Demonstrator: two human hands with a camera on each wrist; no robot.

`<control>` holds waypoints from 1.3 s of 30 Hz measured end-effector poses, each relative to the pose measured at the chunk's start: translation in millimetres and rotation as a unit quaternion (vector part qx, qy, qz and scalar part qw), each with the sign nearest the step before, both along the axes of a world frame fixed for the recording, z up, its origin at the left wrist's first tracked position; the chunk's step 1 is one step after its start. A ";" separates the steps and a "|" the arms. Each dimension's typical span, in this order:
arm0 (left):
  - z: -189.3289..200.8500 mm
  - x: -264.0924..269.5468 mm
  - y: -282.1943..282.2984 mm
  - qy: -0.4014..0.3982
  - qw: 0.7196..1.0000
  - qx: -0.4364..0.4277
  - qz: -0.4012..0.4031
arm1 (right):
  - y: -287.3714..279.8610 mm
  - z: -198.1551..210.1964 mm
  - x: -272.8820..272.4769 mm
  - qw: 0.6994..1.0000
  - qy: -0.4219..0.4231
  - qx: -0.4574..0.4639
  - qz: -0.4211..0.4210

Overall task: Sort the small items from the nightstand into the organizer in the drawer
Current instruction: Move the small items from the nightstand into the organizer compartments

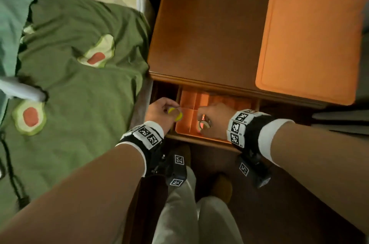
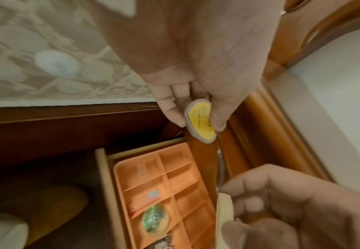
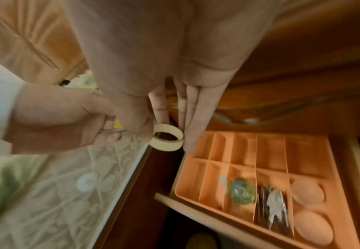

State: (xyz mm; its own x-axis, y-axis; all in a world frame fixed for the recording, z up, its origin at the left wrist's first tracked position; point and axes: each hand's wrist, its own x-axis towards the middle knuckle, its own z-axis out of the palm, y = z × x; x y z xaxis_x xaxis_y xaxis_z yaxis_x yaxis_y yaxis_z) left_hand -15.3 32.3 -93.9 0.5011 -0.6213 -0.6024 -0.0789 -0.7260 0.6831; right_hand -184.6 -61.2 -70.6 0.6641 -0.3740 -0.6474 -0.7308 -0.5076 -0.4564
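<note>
I see left hand (image 2: 196, 70) pinching a yellow oval tag (image 2: 201, 121), grey-rimmed; right hand (image 3: 153, 70) pinching a cream tape roll (image 3: 167, 139). Both hover above the orange organizer (image 3: 270, 151) in the open drawer (image 3: 196, 208).

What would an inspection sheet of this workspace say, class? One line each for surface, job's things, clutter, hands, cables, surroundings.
Surface: nightstand top carries an orange lid.
Job's things: orange organizer in the open drawer holds a green disc and keys.
Clutter: nothing seen.
Hands: left hand pinches a yellow disc; right hand holds a tape roll.
Cables: black cord lies on the bed.
Surroundings: green avocado-print bedding beside the nightstand.
</note>
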 end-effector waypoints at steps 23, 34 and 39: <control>-151.8 -6.8 6.3 0.219 0.965 0.083 0.118 | 32.9 -204.1 32.4 0.914 -0.048 0.169 -0.365; -141.0 -70.1 -44.2 0.216 0.965 0.149 -0.006 | -9.5 -192.6 -82.2 0.792 -0.023 0.125 -0.597; -154.7 -78.5 -44.9 0.190 0.970 0.151 -0.012 | -34.5 -209.9 -110.8 0.817 0.051 0.071 -0.571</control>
State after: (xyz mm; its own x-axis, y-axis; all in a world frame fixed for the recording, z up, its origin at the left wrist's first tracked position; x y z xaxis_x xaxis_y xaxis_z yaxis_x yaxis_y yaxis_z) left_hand -93.8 -12.5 -248.6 0.1944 -0.3961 -0.8974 0.1169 -0.8989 0.4222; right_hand -295.5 -95.8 -280.5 -0.1240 -0.6284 -0.7680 -0.7286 0.5831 -0.3594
